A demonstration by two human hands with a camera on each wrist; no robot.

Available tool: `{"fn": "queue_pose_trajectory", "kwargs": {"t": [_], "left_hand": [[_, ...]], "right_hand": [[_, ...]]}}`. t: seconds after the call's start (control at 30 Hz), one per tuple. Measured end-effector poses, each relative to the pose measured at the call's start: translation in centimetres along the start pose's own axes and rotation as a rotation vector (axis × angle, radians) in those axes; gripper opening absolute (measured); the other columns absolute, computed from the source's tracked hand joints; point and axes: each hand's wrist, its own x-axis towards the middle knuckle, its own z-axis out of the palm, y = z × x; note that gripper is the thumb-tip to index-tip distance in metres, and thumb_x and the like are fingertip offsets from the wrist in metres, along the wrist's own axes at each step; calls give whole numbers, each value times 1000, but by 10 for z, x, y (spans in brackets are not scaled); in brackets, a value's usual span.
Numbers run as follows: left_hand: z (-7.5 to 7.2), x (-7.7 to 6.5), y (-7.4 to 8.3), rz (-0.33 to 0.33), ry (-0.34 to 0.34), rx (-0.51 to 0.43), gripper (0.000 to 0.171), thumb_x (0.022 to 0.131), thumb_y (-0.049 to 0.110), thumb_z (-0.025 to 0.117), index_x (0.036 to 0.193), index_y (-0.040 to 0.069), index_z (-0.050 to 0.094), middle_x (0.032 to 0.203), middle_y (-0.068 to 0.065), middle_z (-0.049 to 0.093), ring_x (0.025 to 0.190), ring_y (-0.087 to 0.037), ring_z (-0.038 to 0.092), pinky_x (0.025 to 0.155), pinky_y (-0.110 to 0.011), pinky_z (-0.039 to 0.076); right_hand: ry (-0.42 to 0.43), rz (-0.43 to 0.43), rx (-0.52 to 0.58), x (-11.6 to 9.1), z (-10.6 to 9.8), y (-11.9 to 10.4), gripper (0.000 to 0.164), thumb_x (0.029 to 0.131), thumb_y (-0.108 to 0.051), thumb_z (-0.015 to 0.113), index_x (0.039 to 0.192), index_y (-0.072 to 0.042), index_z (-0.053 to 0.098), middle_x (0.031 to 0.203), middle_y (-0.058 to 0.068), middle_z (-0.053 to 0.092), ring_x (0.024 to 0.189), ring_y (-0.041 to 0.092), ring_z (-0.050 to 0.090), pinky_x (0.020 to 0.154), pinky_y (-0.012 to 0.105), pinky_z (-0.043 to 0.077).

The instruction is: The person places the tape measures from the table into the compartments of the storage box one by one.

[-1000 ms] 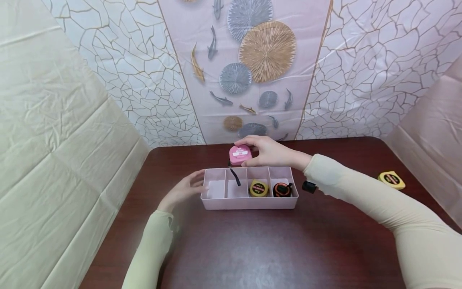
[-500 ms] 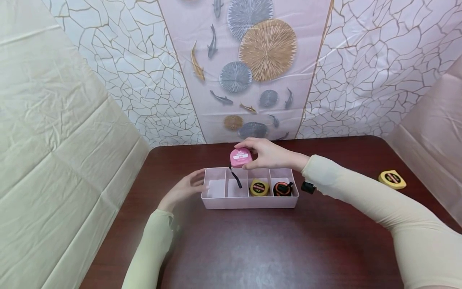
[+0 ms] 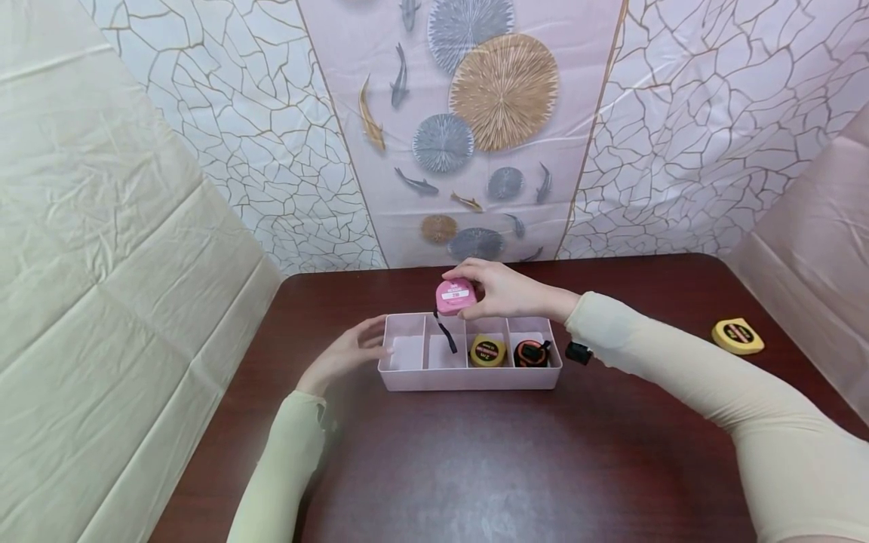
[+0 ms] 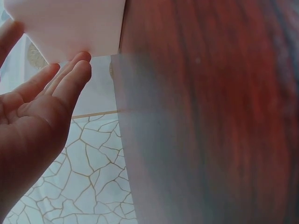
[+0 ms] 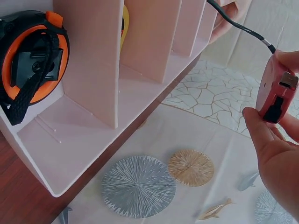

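A pink tape measure (image 3: 455, 296) with a dark wrist strap is pinched between the thumb and fingers of my right hand (image 3: 509, 290). It is held above the back rim of a pale pink divided tray (image 3: 468, 380), and the strap hangs over the second compartment from the left. My left hand (image 3: 345, 356) holds the tray's left end, thumb over the rim and fingers at the back corner (image 4: 70, 77). A yellow tape measure (image 3: 487, 352) lies in the third compartment. In the rightmost one is a black and orange tape measure (image 5: 35, 60).
Another yellow tape measure (image 3: 737, 337) lies on the dark red-brown table (image 3: 475, 460), far to the right. Patterned cloth (image 3: 475, 173) hangs behind the table, with pale cloth at both sides. A small black device (image 3: 578, 352) sits under the right wrist.
My right hand has shifted the pink tape measure slightly to the right and a little toward the tray. The left hand has stayed at the tray's end.
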Motion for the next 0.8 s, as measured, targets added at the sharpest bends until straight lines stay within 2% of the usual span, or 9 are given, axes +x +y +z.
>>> {"fn": "queue_pose_trajectory", "kwargs": {"t": [0.5,0.8], "left_hand": [[0,0,0,4,-5,-9,69,83,21,72,142,21,37,140,0,42,125,-20,44,99,-40,38],[-1,1,0,31,-25,-9,69,84,21,71,143,17,35,142,-4,40,126,-23,42,100,-41,37]], "right_hand": [[3,33,-28,1,6,3,63,71,-26,78,127,-11,55,111,0,52,89,13,53,75,29,48],[9,0,-47,4,11,3,60,71,-29,76,124,-11,57,115,1,53,95,13,53,79,30,45]]}}
